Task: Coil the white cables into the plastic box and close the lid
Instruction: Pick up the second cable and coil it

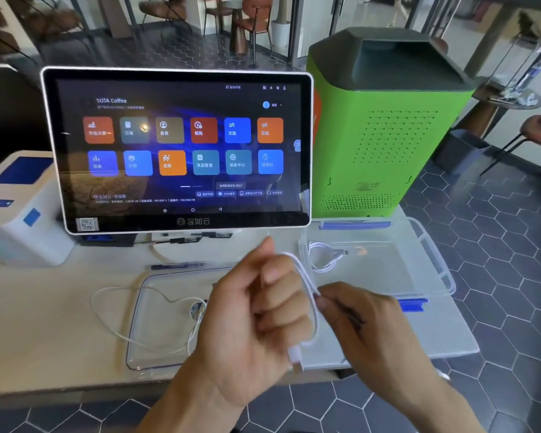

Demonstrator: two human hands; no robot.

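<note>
Left hand (256, 310) fingers curl round a looped white cable (308, 295); its plug hangs below them. Right hand (366, 326) fingertips pinch the same loop, contact blurred. Beyond them on the counter (60, 307), the plastic box (431, 260) holds another coiled cable (322, 257); the lid (150, 323) lies left, partly hidden.

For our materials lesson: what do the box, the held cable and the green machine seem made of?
Box: clear glossy plastic; the table shows through.
Cable: white, probably rubbery plastic sheath; it bends in a smooth loop.
Machine: matte green casing, probably plastic, with punched vent holes.
</note>
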